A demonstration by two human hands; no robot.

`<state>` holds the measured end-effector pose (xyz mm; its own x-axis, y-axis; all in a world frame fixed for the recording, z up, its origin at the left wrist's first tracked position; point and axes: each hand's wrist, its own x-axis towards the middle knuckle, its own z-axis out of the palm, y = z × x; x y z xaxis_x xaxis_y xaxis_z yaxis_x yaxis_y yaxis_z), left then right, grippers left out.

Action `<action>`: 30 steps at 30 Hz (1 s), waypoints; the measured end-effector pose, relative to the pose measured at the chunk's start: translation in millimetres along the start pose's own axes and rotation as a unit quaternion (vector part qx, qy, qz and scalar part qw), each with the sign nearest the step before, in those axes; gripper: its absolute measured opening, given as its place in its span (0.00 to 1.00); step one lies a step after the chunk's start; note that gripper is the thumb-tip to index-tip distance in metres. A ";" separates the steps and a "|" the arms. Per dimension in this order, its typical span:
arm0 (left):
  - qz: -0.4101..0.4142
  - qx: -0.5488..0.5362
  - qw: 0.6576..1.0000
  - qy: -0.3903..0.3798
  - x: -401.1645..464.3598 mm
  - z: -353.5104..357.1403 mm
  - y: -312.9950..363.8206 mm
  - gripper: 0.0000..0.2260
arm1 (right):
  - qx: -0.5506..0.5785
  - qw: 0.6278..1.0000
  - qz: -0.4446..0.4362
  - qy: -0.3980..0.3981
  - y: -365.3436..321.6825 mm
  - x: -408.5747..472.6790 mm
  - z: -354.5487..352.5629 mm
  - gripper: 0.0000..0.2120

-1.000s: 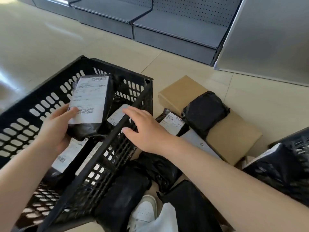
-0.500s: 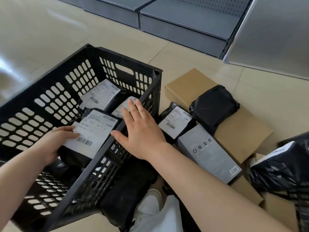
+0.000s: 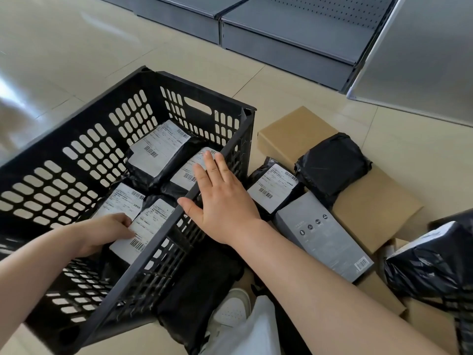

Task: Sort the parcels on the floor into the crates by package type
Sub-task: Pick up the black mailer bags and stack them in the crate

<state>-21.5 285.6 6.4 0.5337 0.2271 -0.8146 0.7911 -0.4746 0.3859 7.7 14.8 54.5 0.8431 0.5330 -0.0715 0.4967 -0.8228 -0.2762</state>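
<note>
Now set down among 3 others in crate (image 3: 107, 139), bag (image 3: 143, 231) pinched by left hand (image 3: 102, 234) fingers, right hand (image 3: 222, 198) flat on rim; more bags wait on floor (image 3: 384, 139).

We can read no words or numbers here. The white shipping labels (image 3: 160, 144) on the black bagged parcels in the crate (image 3: 76, 160) carry barcodes and lines of small print, too fine for us to make out. The same holds for the label (image 3: 272, 187) on the black parcel on the floor beside the crate. On the grey box (image 3: 323, 237) we see a row of four small round icons, faint lettering under them that we cannot read, and a barcode sticker (image 3: 363, 264) near its end.
</note>
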 end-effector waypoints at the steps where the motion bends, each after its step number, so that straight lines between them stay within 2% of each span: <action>1: 0.007 0.011 1.000 0.003 4.8 0.9 -1.6 0.07 | 0.002 1.000 0.000 0.000 0.0 -0.1 0.2 0.38; 8: 0.032 0.183 0.982 0.012 26.4 10.8 -16.1 0.08 | 0.005 1.000 0.000 0.005 0.6 -0.7 2.2 0.38; 12: 0.043 0.334 0.941 0.047 29.5 18.7 -13.1 0.06 | 0.002 1.000 0.003 0.003 1.7 -0.5 2.5 0.37; 15: 0.051 0.402 0.911 0.076 30.2 23.0 -11.4 0.07 | 0.006 1.000 0.004 0.001 1.5 -0.4 1.9 0.37; 19: 0.061 0.413 0.903 0.104 30.0 26.5 -11.6 0.14 | 0.004 1.000 0.000 0.001 1.8 -0.4 2.5 0.37; 26: 0.087 0.410 0.900 0.119 29.0 31.5 -11.3 0.13 | 0.018 1.000 -0.001 -0.003 2.4 0.2 1.4 0.37; 30: 0.098 0.404 0.902 0.121 26.2 34.1 -13.1 0.20 | 0.042 0.999 -0.003 -0.023 6.3 2.8 -5.4 0.36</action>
<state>-28.0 268.7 -34.8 0.7657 0.2045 -0.6098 0.2516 -0.9678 -0.0086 14.3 10.1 57.7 0.8286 0.5482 -0.1138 0.4814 -0.8013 -0.3552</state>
